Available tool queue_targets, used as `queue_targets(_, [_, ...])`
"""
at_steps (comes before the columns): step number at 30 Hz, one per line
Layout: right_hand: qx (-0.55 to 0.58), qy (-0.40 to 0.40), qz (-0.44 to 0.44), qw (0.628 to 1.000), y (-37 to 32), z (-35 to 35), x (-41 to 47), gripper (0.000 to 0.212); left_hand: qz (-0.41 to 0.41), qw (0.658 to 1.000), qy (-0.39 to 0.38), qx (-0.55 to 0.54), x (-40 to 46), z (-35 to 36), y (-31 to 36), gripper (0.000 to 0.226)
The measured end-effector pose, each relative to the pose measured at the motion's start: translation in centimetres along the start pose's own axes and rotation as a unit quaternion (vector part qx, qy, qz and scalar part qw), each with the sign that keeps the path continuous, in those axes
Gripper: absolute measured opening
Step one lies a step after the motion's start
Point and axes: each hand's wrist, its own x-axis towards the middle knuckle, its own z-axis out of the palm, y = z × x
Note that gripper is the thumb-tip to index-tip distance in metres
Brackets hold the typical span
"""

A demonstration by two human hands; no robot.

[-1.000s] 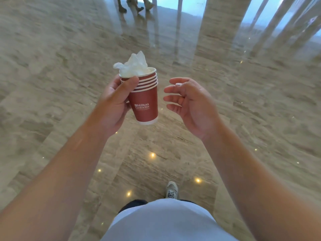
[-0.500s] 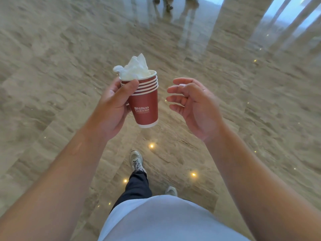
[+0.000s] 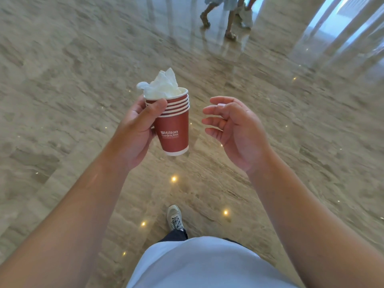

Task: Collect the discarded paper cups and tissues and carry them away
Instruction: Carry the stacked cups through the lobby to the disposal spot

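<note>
Floor (image 3: pixel 72 84): polished stone, beige with grey veining, glossy enough to mirror ceiling lights as small bright dots. It lies well below the grip. Probably slick underfoot.

Passers-by (image 3: pixel 226 15): legs and feet only, far beyond the grip, at the top edge of the view. Judged to be in the walking path; steer around them.

Left hand (image 3: pixel 135 134): wrapped round the cup stack, thumb laid across the upper rims, fingers hidden behind the wall. A firm carrying hold.

Right hand (image 3: pixel 232 127): empty, fingers loosely curled and spread, palm turned toward the grip, beside it but not touching.

Shoe (image 3: pixel 175 217): pale laced trainer, below the grip, one foot forward. Reads as mid-stride.

Cup stack (image 3: pixel 173 129): red paper cups nested, white rolled rims showing as bands near the top, white base rim, printed hotel logo. Tapered, light, thin-walled. Tilted slightly, mouth leaning away from the holder.

Tissue (image 3: pixel 164 86): white, crumpled, soft, wadded in the top cup and rising above the thumb. Loose; nothing pins it.

Step in hand: carrying away, collection apparently done.

Doing it well: keep the stack nearer upright so the wad stays put; squeeze gently, paper walls buckle; the free hand could cap the tissue or steady the base.
</note>
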Motion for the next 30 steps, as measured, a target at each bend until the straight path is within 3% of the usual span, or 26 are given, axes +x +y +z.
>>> queue_targets(12, [-0.001,-0.003,-0.024,1.0,-2.3,4.0,9.2,0.022,0.01,1.0,-0.012,-0.002,9.2,-4.0,3.5,0.08])
queue_targets(30, [0.045,0.005,-0.004,0.999,-11.8,-2.5,35.4,0.024,-0.005,0.999,0.0,0.054,36.3,0.2,7.6,0.075])
